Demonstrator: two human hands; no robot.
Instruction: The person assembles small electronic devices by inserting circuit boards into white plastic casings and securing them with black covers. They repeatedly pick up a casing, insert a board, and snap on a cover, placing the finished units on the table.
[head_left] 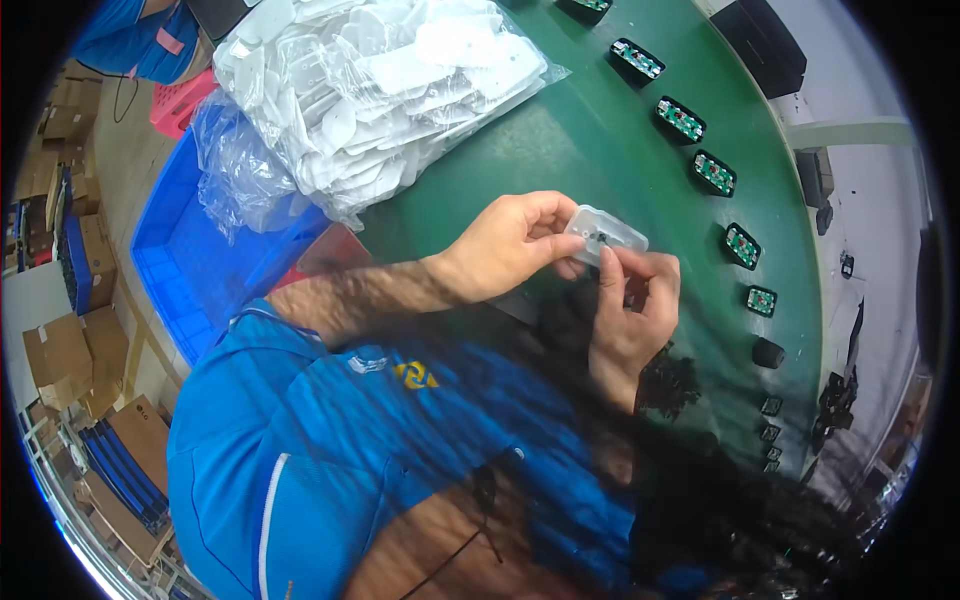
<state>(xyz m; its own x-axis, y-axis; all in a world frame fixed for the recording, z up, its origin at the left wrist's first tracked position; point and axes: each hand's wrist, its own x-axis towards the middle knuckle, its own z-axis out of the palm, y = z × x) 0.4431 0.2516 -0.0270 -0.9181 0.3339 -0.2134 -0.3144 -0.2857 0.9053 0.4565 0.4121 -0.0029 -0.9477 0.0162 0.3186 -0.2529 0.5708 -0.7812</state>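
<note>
Above the green table I hold a small translucent plastic cover [622, 234] with rounded corners. My left hand [505, 245] pinches its left end between thumb and fingers. My right hand [638, 305] is closed at its near edge, thumb and fingertips by a small dark part [601, 238] at the cover's middle. Whether the right fingers grip that dark part or the cover's edge is hard to make out. To the right, several black housings with green circuit boards [743, 246] stand in a curved row.
A clear bag of white plastic covers [390, 90] lies at the table's far left. Beside it stands a blue crate [185, 265] with clear film over its rim. A black box [760, 45] is at the far right. Dark hair hangs across the lower view. Cardboard boxes [65, 355] stand at left.
</note>
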